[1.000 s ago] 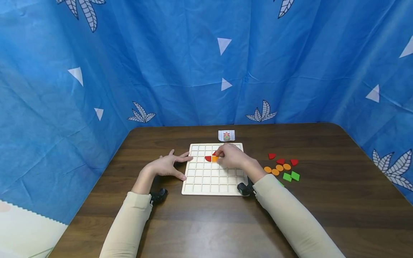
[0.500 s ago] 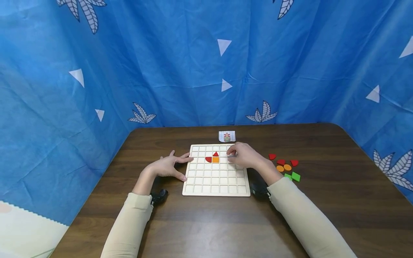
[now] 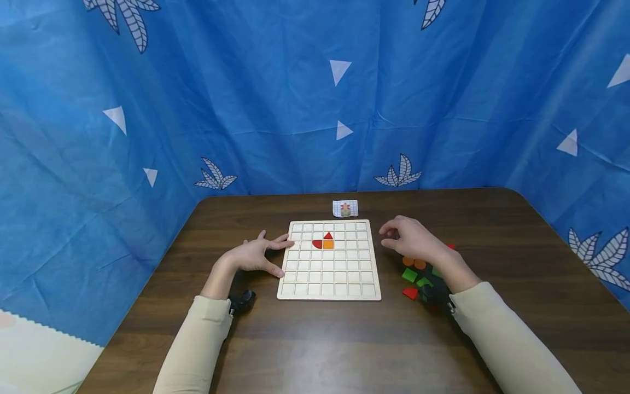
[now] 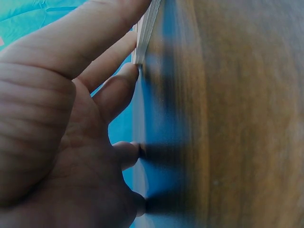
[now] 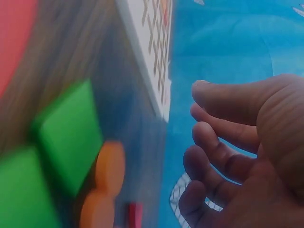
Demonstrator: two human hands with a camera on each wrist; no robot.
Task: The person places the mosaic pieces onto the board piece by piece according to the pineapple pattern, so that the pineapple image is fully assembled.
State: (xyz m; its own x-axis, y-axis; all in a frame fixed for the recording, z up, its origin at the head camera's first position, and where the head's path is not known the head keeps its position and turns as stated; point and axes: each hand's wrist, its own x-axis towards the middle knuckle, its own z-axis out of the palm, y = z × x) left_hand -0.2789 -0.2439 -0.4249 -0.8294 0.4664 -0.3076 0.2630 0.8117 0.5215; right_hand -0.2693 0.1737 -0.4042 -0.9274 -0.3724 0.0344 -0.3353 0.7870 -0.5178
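Observation:
The cream grid board [image 3: 330,276] lies flat on the table. A red triangle [image 3: 328,236] sits in one square, directly above an orange square tile [image 3: 328,244]. To the left of that tile is a red quarter-round piece [image 3: 317,244]. My left hand [image 3: 253,255] has its fingers spread, with thumb and fingertips touching the board's left edge. Right of the board, my right hand [image 3: 413,239] hovers over the loose pieces with fingers bent loosely. The right wrist view shows nothing between its thumb and fingers, with green tiles [image 5: 71,137] and orange discs [image 5: 110,168] near it.
A small printed picture card [image 3: 345,208] lies behind the board. Loose red pieces [image 3: 410,293] and green and orange ones lie on the brown table [image 3: 325,339], partly hidden beneath my right hand and wrist. A blue patterned curtain [image 3: 275,98] hangs behind the table.
My right hand has let go of the red triangle, leaving it on the board above the orange tile, and has moved right, off the board and over the loose pieces. My left hand stays put.

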